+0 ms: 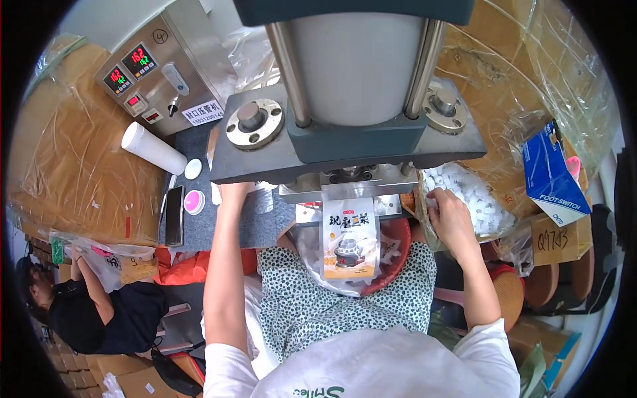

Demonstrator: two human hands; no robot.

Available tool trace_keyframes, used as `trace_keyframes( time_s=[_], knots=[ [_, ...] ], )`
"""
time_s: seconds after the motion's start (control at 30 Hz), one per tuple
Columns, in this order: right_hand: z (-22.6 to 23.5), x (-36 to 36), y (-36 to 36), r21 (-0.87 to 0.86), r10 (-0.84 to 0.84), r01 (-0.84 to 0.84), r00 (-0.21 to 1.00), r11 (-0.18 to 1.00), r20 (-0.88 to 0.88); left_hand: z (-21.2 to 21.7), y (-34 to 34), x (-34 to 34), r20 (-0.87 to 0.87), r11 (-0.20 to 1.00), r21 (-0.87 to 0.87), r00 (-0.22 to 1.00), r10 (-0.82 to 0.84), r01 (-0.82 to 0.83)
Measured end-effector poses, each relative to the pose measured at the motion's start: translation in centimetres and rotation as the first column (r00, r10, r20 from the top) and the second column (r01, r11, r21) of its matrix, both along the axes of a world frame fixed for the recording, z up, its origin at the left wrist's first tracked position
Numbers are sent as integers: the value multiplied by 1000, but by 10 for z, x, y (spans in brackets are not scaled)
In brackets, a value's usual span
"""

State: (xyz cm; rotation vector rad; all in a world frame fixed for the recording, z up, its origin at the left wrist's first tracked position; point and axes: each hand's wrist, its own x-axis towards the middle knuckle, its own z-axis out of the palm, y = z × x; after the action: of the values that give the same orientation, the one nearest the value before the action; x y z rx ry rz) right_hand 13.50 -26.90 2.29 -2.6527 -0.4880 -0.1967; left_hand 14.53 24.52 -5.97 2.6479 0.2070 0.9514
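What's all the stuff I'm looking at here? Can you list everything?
Press machine: one, grey metal, centre top.
Printed pouch: one, white and orange, hanging under the press.
Red basin: one, on the lap beneath the pouch.
Bag of small white pieces: one, clear, right of the press.
Control box: one, steel with red displays, upper left.
White tube: one, lying by the control box.
Blue carton: one, far right.
Co-worker: one, black top, lower left.
Left hand: reaching under the press edge, fingers hidden.
Right hand: at the bag of white pieces.
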Motion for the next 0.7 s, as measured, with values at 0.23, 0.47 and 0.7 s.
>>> trace_keyframes(
  time_s=[0.23,0.47,0.7],
  knots=[
    [-6,0,-17,178,-60,65,998,982,-32,-2,-59,-9,-375,1000,27,927,1,10],
    [11,0,-5,369,-32,64,995,927,-94,5,-89,-81,-306,999,-13,951,39,-45],
    [29,-22,13,674,259,-16,930,739,-262,7,-143,-166,-290,990,121,956,-37,75]
  ],
)
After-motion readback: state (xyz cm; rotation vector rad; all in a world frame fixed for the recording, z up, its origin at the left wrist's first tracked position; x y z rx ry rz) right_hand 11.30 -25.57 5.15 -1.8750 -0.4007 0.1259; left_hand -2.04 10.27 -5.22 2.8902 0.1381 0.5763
